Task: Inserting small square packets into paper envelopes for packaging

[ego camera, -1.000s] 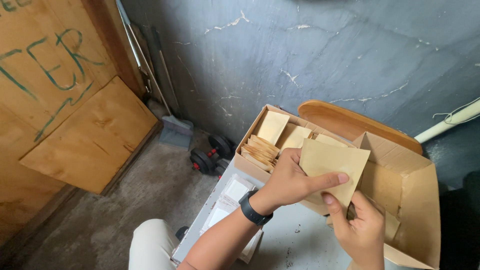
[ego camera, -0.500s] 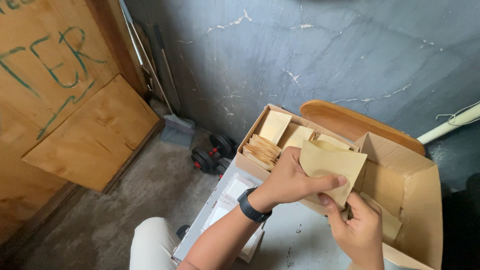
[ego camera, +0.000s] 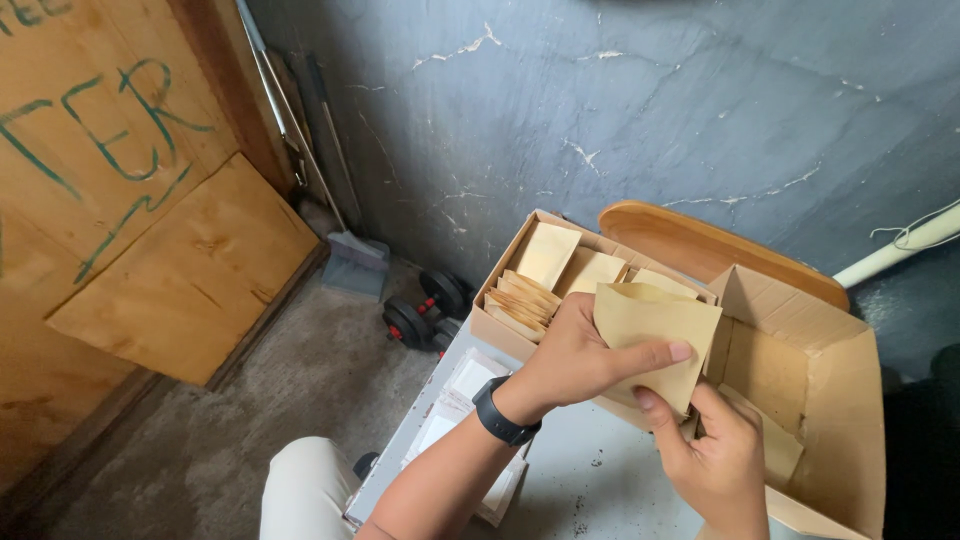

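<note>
Leaning against the wall at far left, plywood boards [ego camera: 180, 270] stand beside a dustpan [ego camera: 352, 262] and dumbbells [ego camera: 425, 310]. The left hand [ego camera: 575, 362] pinches a brown paper envelope [ego camera: 655, 335], thumb across its face. The right hand [ego camera: 715, 460] pinches its lower edge from below, above the open cardboard box [ego camera: 820, 400]. This looks like handling one envelope; next it needs a steady two-handed grip.

Dumbbells [ego camera: 425, 312], a dustpan [ego camera: 354, 264] and plywood boards [ego camera: 180, 270] line the floor.
</note>
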